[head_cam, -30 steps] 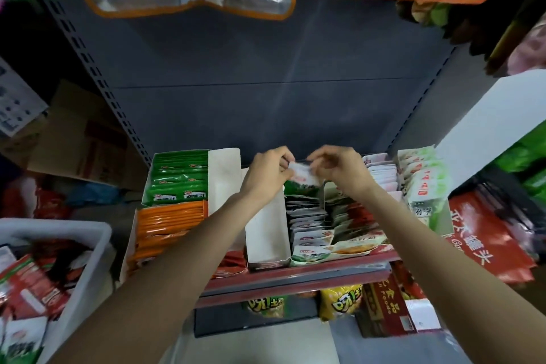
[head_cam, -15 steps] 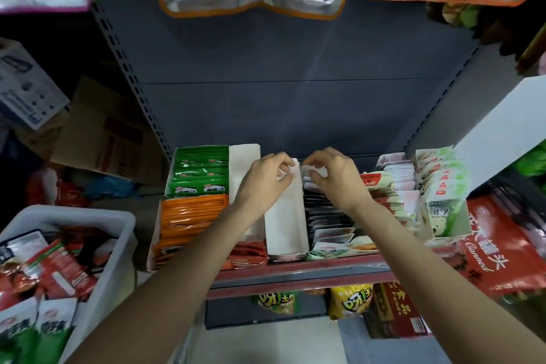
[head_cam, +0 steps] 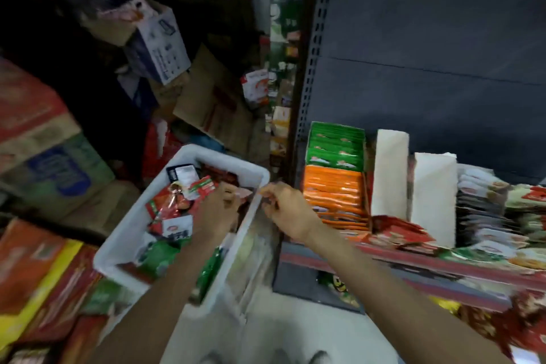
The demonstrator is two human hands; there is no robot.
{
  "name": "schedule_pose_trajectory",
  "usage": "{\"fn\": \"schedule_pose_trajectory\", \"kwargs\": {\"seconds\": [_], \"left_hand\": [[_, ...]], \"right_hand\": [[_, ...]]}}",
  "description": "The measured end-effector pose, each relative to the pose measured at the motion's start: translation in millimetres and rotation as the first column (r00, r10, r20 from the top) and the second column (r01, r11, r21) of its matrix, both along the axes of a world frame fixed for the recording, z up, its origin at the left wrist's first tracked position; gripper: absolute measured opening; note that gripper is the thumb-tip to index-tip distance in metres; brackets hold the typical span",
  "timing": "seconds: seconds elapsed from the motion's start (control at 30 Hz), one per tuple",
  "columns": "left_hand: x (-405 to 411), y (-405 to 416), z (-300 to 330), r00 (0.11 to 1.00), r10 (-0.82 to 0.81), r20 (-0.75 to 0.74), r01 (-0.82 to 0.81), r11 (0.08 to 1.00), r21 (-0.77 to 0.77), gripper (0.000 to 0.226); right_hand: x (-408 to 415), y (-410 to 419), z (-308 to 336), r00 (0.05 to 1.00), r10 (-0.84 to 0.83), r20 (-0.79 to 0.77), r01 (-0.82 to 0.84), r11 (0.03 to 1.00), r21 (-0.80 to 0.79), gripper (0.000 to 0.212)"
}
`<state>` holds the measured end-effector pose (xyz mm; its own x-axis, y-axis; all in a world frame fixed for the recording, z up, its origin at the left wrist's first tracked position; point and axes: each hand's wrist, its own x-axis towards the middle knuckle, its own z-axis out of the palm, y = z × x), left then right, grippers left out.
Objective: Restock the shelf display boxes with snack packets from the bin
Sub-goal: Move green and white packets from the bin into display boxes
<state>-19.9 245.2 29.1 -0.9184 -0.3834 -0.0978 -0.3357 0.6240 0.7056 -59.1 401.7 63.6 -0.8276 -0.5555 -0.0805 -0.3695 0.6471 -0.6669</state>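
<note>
- Change of station: half a second ago both hands worked at the back of the shelf display boxes; the view has now swung left and both hands sit at the white rectangular plastic bin (head_cam: 124,233) on the floor beside the shelf.
- Left hand (head_cam: 217,210): reaches down inside the bin among the packets, fingers curled. Blur hides whether they have closed on a packet, so its grip cannot be told.
- Right hand (head_cam: 288,208): hovers at the bin's right rim, fingers loosely bent with fingertips drawn toward the thumb; nothing is seen held in it, though blur leaves this uncertain.
- Reading for the task: the last placing at the shelf appears finished, and a fresh pick from the bin is judged to be starting. Restocking is under way, not complete.
- Task item: small flat foil snack packets (head_cam: 174,204), mostly red with white label patches, some green lower in the bin, lie loose and overlapping in a jumbled heap.
- Destination: the shelf to the right carries a green-packet display box (head_cam: 335,146) and an orange-packet display box (head_cam: 334,192), both looking full, beside two tall white cardboard dividers (head_cam: 390,174) and a row of upright mixed packets (head_cam: 484,207).
</note>
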Motion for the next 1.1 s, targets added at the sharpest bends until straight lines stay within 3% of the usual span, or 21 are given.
{"fn": "schedule_pose_trajectory", "kwargs": {"seconds": [0.17, 0.27, 0.4, 0.5, 0.6, 0.73, 0.8, 0.9, 1.0, 1.1], "left_hand": [[61.3, -96.4, -42.6, 0.984, -0.053, 0.172, 0.081, 0.984, -0.157, 0.029], [83.1, -139.0, -65.5, 0.938, -0.123, 0.325, 0.187, 0.966, -0.176, 0.038], [92.4, -169.5, -84.8, 0.806, -0.328, 0.493, 0.434, 0.894, -0.114, 0.061], [95.7, -174.1, -91.7, 0.742, -0.403, 0.536, 0.544, 0.829, -0.130, 0.067], [96.6, -178.2, -96.1, 0.735, -0.393, 0.552, 0.551, 0.821, -0.148, 0.070], [96.3, -189.2, -101.5, 0.744, -0.411, 0.527, 0.545, 0.830, -0.122, 0.066], [95.3, -190.6, -100.5, 0.746, -0.424, 0.513, 0.551, 0.826, -0.118, 0.062], [91.1, -191.0, -100.3, 0.771, -0.409, 0.489, 0.513, 0.853, -0.095, 0.052], [82.5, -186.8, -92.4, 0.873, -0.348, 0.341, 0.391, 0.918, -0.064, 0.038], [68.3, -179.4, -69.4, 0.919, -0.338, 0.204, 0.282, 0.924, 0.257, 0.048]], "right_hand": [[28.7, -94.8, -48.5, 0.988, 0.017, 0.154, -0.035, 0.993, 0.113, 0.038], [46.8, -133.9, -75.3, 0.951, -0.077, 0.301, -0.019, 0.952, 0.304, 0.053], [62.4, -166.1, -101.1, 0.831, -0.308, 0.464, 0.083, 0.892, 0.444, 0.068], [72.4, -181.5, -117.4, 0.788, -0.474, 0.392, 0.250, 0.829, 0.500, 0.079], [77.7, -192.6, -128.2, 0.794, -0.542, 0.276, 0.351, 0.778, 0.520, 0.078], [71.1, -194.3, -134.3, 0.871, -0.474, 0.131, 0.304, 0.727, 0.616, 0.088], [57.9, -187.9, -128.8, 0.900, -0.425, 0.098, 0.269, 0.718, 0.642, 0.077], [33.3, -177.2, -112.7, 0.862, -0.450, 0.234, 0.279, 0.806, 0.522, 0.052], [17.7, -166.8, -94.2, 0.756, -0.470, 0.456, 0.377, 0.882, 0.284, 0.043], [13.7, -156.7, -65.7, 0.775, -0.346, 0.529, 0.381, 0.923, 0.046, 0.015]]}}
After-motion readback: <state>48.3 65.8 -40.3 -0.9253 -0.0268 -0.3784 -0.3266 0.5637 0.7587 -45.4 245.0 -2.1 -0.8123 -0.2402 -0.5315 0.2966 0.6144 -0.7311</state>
